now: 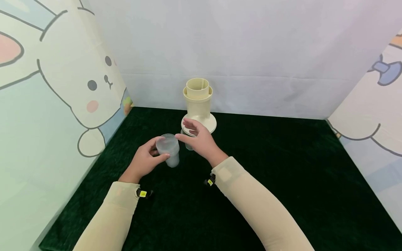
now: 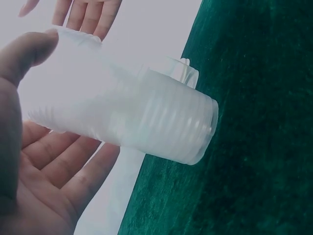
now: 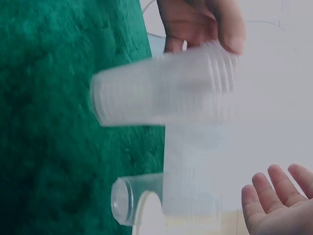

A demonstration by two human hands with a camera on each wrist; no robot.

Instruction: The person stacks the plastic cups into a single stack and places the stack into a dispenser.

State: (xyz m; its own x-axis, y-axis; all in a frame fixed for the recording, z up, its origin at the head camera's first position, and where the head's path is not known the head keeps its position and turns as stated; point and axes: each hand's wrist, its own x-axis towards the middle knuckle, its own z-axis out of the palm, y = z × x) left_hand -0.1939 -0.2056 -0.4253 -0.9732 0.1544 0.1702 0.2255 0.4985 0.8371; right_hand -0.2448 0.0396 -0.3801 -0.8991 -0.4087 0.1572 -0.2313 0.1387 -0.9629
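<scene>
A stack of nested clear plastic cups (image 1: 171, 153) is gripped by my left hand (image 1: 142, 162), with the thumb on the near side and the fingers behind. In the left wrist view the stack (image 2: 171, 115) tapers toward the table, and several rims show on it in the right wrist view. My right hand (image 1: 204, 143) is just right of the stack, its fingers extended and holding nothing. Behind that hand a single clear plastic cup (image 3: 122, 200) stands on the table, partly hidden in the head view, beside the round base of a cream plastic stand (image 1: 198, 104).
Dark green cloth (image 1: 282, 174) covers the table. The cream stand, with an open tube at its top, is near the back edge against a white curtain (image 1: 251, 52). Cartoon-printed panels (image 1: 62, 97) flank the table on both sides.
</scene>
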